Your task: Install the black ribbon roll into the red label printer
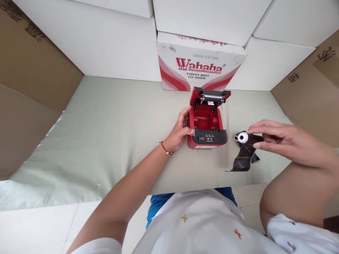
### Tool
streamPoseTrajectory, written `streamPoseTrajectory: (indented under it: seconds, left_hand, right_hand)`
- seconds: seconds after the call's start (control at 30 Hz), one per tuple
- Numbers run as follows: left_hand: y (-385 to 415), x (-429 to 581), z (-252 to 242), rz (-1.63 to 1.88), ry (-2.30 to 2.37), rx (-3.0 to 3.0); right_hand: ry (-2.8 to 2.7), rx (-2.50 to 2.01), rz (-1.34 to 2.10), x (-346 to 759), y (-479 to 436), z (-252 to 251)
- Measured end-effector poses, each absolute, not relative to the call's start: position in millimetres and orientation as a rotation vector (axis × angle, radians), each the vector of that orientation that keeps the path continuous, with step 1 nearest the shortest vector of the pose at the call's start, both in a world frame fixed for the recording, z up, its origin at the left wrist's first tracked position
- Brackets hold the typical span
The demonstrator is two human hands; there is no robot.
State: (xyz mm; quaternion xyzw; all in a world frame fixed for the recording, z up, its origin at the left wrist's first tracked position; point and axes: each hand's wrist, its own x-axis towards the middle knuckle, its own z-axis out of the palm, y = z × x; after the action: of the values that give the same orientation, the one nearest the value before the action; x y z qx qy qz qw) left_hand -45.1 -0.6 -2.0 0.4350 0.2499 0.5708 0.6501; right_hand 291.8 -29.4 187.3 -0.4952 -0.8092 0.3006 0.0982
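Note:
A small red and black label printer [208,135] stands on the cloth with its lid [210,95] raised and its red inner bay showing. My left hand [182,128] grips the printer's left side, thumb on the front corner of the black panel and fingers along the wall. To the right of the printer, my right hand [272,135] pinches a black ribbon roll [246,151] between thumb and fingers. Two white round ends with dark centres show on the roll's left side, and a loose black length hangs down from it.
Behind the printer stands a white and red water carton [198,67]. White boxes [116,42] line the back, and brown cardboard walls [34,95] [312,84] rise at both sides. Pale green cloth [106,123] covers the table, whose front edge lies near my body.

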Motion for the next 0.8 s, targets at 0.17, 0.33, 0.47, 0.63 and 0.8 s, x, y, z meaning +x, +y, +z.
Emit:
streamPoseTrajectory:
  seconds: [0.17, 0.33, 0.47, 0.63, 0.8]
  left_hand:
    - [-1.4, -44.8, -2.9, 1.292, 0.566, 1.028]
    - [-2.1, -45.5, -3.7, 1.297, 0.575, 1.038]
    - [-1.3, -45.0, -4.1, 1.295, 0.584, 1.026]
    - [0.0, -43.2, -5.8, 1.280, 0.599, 1.043]
    - [0.3, -43.0, -5.6, 1.284, 0.590, 1.060]
  right_hand:
    - [-2.403, -1.451, 0.716, 222.2, -1.0, 179.4]
    - [-2.420, -1.721, 0.418, 151.0, 18.5, 140.4]
    - [-2.467, -1.926, 0.226, 134.6, 24.6, 136.3]
    - [-2.556, -2.033, 0.162, 125.0, 33.4, 133.5]
    - [-2.573, -1.874, 0.222, 126.9, 33.1, 130.6]
